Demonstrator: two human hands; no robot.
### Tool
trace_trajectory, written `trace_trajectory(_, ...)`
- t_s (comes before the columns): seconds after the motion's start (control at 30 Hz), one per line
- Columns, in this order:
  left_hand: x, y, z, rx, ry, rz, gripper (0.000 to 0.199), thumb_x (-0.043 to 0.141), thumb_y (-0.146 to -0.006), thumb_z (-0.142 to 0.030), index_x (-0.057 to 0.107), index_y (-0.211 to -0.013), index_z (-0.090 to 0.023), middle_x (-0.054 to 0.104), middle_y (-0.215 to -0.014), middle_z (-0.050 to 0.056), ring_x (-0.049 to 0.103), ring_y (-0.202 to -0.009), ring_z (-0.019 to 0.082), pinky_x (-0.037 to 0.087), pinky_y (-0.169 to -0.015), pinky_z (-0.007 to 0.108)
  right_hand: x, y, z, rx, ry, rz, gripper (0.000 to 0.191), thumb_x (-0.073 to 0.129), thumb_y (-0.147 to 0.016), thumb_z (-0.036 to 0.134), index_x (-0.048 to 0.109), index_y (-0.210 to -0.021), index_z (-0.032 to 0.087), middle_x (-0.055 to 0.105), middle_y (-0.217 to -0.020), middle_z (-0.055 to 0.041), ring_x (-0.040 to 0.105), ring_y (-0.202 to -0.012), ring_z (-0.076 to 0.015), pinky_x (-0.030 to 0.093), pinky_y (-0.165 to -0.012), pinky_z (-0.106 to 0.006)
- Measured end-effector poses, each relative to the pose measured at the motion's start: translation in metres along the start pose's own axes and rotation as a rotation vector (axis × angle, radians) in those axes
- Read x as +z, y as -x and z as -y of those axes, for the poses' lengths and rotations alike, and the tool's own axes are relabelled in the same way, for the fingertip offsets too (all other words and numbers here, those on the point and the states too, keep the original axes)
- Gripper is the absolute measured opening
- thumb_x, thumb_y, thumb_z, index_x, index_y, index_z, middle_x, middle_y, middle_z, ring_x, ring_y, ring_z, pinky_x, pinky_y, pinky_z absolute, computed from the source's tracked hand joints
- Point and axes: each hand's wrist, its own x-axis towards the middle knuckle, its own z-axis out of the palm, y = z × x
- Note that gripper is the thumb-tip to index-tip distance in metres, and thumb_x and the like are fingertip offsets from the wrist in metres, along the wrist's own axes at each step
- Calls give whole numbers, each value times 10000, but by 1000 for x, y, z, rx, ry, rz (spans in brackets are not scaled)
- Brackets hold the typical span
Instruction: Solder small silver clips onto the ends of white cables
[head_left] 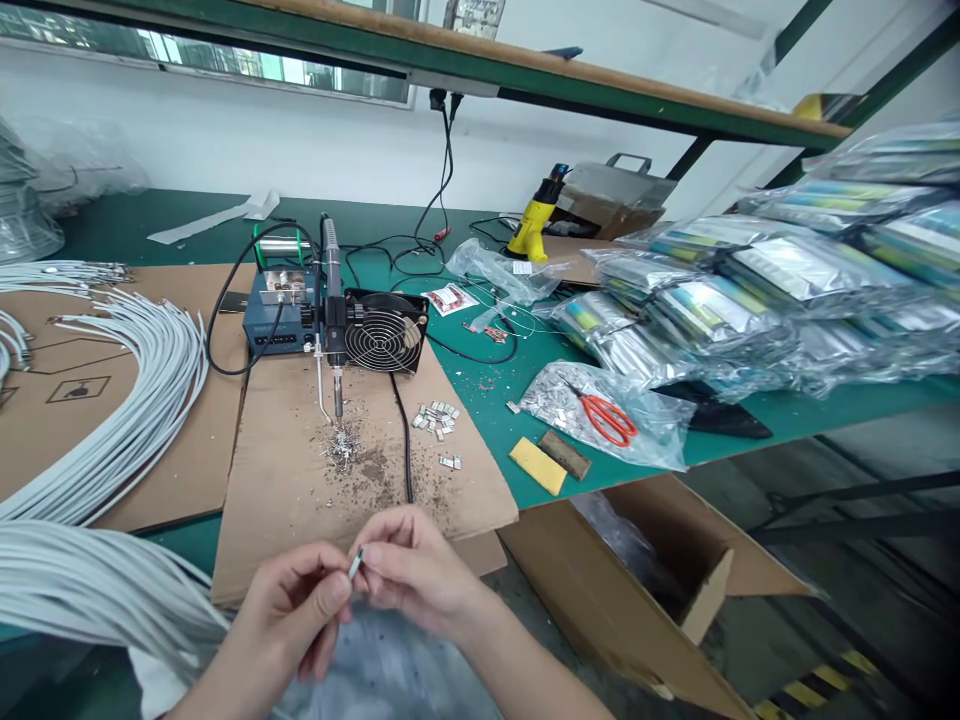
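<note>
Near the front edge of the cardboard, my left hand (296,605) and my right hand (416,570) meet, both closed in a pinch. Between their fingertips is a small white piece with a dark green tip (355,565); its exact kind is too small to make out. Just beyond them a soldering iron (335,310) stands tip down in its holder, over a heap of solder bits (343,448). Several small metal connectors (437,419) lie on the cardboard (277,480), to the right of the iron. Bundles of white cables (142,420) spread out at the left.
Behind the iron stand a blue soldering station (277,325) and a black fan (384,335). Farther right are a yellow sponge (538,465), red-handled scissors (609,420) on a plastic bag, a yellow heat gun (534,225) and stacked silvery packs (780,270). A cardboard box (622,590) sits below.
</note>
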Motion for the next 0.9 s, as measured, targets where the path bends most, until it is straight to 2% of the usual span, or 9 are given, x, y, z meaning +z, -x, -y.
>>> trace_trajectory(0.13,3,0,-2,19,-88,-51,577,710,-620,-708,609,-655,-140,387,-380,-84,306,-329,31,224,-380,151,3,11,23,-195,425,-161,236,859,-617,298,699,-708,151,569,-563,23,427,-506,-90,320,-487,-209)
trace_trajectory(0.23,9,2,-5,70,-168,-76,559,693,-653,-696,640,-667,-139,376,-404,-84,298,-365,36,213,-413,167,3,18,36,-224,649,-153,140,764,-713,249,682,-678,141,508,-535,34,388,-499,-91,281,-468,-212)
trace_trajectory(0.4,14,4,-6,95,-205,-104,502,692,-683,-642,631,-638,-146,382,-424,-79,306,-370,42,224,-419,176,1,19,36,-273,715,-99,202,695,-743,256,595,-601,151,462,-500,44,364,-468,-87,256,-436,-211)
trace_trajectory(0.47,14,4,-5,61,-184,-115,481,697,-681,-628,620,-651,-155,375,-389,-87,308,-350,48,242,-401,168,2,17,31,-362,732,-147,230,667,-775,266,569,-596,159,453,-506,42,367,-472,-91,262,-440,-218)
trace_trajectory(0.57,14,5,-2,54,-172,-141,388,727,-672,-546,659,-717,-167,448,-416,-72,410,-357,83,333,-383,173,7,15,23,-552,856,-219,266,611,-838,254,535,-595,175,454,-517,37,395,-483,-101,293,-466,-237)
trace_trajectory(0.63,13,4,1,129,-256,-173,273,719,-694,-447,700,-767,-184,503,-483,-55,473,-403,100,384,-412,180,11,15,19,-718,1065,-240,280,554,-867,198,513,-591,182,457,-520,23,408,-503,-119,317,-504,-263)
trace_trajectory(0.73,10,1,7,345,-441,-217,140,638,-781,-323,722,-787,-212,565,-602,-20,533,-519,122,415,-496,187,20,18,18,-938,1501,-291,300,448,-861,90,517,-583,180,501,-549,-32,411,-537,-164,302,-530,-318)
trace_trajectory(0.83,5,-3,8,493,-497,-219,151,593,-828,-278,723,-788,-212,580,-655,-1,548,-583,137,416,-531,195,27,26,27,-938,1757,-304,287,434,-886,78,599,-663,150,578,-613,-74,469,-578,-200,319,-554,-344)
trace_trajectory(0.9,2,-4,4,487,-469,-216,160,606,-829,-304,731,-787,-214,560,-624,-12,511,-516,120,389,-479,191,26,31,38,-839,1660,-264,199,517,-930,181,656,-796,133,620,-659,-62,524,-612,-199,376,-601,-338)
